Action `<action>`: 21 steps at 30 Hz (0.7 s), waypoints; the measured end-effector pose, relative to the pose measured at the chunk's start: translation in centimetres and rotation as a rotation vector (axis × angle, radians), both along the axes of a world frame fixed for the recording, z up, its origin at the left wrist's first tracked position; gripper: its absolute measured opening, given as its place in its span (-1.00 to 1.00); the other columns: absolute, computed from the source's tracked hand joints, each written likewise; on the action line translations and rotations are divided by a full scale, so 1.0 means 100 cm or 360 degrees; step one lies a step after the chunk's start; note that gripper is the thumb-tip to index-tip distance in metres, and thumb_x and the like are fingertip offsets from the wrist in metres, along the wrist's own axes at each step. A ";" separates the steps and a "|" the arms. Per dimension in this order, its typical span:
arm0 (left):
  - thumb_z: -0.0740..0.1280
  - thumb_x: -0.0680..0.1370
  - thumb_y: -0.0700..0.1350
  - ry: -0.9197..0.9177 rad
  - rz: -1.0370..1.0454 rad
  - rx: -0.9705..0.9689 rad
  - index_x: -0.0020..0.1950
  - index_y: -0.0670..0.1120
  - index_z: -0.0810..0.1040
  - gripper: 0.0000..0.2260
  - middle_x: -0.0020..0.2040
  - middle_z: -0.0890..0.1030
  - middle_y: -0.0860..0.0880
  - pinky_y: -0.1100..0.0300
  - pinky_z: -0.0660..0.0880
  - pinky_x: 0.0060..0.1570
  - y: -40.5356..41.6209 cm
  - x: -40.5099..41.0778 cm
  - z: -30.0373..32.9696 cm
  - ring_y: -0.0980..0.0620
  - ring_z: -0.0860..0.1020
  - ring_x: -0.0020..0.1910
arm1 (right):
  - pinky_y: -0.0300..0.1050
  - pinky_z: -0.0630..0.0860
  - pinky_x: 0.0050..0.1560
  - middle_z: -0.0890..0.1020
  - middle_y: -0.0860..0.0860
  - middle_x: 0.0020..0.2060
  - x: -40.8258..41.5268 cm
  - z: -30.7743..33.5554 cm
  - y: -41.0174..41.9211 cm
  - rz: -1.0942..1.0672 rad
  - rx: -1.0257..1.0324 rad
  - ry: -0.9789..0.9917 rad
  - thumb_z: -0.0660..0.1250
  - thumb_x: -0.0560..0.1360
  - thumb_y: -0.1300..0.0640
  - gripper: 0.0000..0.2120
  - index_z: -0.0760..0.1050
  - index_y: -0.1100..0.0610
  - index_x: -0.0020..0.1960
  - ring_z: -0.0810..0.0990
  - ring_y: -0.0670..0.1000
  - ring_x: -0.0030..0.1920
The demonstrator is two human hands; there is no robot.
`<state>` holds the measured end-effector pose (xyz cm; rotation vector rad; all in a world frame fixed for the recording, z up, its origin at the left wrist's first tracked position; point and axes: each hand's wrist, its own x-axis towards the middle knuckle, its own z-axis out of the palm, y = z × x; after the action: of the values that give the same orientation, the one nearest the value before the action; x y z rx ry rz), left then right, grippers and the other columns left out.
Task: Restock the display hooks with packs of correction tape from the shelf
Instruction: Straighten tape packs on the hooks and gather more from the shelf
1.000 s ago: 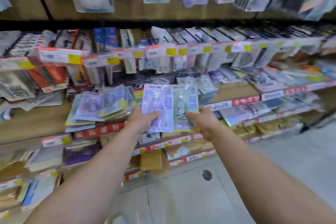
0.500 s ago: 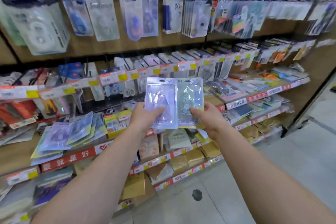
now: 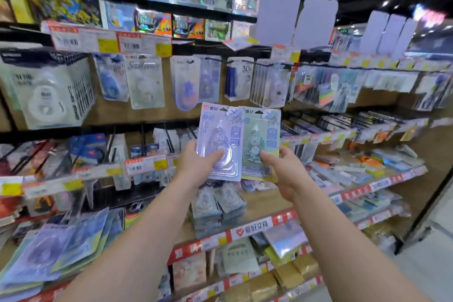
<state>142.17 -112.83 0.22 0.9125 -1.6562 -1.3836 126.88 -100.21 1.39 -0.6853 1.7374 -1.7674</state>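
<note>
My left hand (image 3: 199, 167) grips a lilac pack of correction tape (image 3: 220, 135) by its lower edge, thumb on the blister. My right hand (image 3: 285, 173) holds a pale green pack of correction tape (image 3: 263, 140) beside it, the lilac pack's edge overlapping it. Both packs are upright at chest height, in front of the hook row (image 3: 196, 81), where similar blue and purple packs hang. More lilac packs lie fanned on the lower left shelf (image 3: 56, 252), and a stack (image 3: 215, 206) sits on the shelf just below my hands.
A wooden back panel carries hooks with hanging blister packs from left to right. Price-tag rails (image 3: 110, 43) run along each level. Shelves below hold stationery packs and boxes. Grey floor (image 3: 431, 260) lies at the lower right beside the fixture's dark end post.
Both hands have lifted the two packs from the level of the lower shelves up to just below the hook row, and the view has tilted upward.
</note>
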 end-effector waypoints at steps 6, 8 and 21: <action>0.49 0.50 -0.03 0.0137 0.0014 0.0020 0.22 -0.02 0.45 -0.64 0.08 0.62 0.05 0.13 0.55 -0.10 -0.028 -0.015 0.012 0.07 0.62 -0.02 | -0.08 0.41 -0.14 0.59 -0.03 0.04 -0.012 0.009 -0.037 -0.0036 -0.0114 -0.0040 0.36 0.56 0.10 -0.72 0.43 0.06 0.25 0.53 -0.08 -0.04; 0.48 0.51 -0.03 0.0142 0.0023 0.0003 0.23 -0.02 0.45 -0.65 0.06 0.62 0.05 0.24 0.50 -0.31 -0.033 -0.017 0.015 0.09 0.61 -0.05 | -0.04 0.43 -0.07 0.60 0.00 0.09 -0.016 0.009 -0.045 -0.0062 -0.0147 -0.0011 0.37 0.55 0.06 -0.68 0.44 0.07 0.27 0.55 -0.04 0.01; 0.48 0.50 -0.02 0.0288 0.0295 -0.0128 0.16 0.11 0.49 -0.71 0.08 0.63 0.10 0.11 0.57 0.01 -0.047 -0.007 0.017 0.10 0.62 0.03 | -0.22 0.47 -0.19 0.66 -0.06 -0.02 -0.020 0.020 -0.088 0.0157 -0.0385 0.0153 0.38 0.56 0.09 -0.77 0.46 0.07 0.19 0.62 -0.13 -0.11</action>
<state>141.47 -117.57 1.96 0.8459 -1.4432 -1.2271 124.87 -108.97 3.41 -0.9549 1.5348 -1.9214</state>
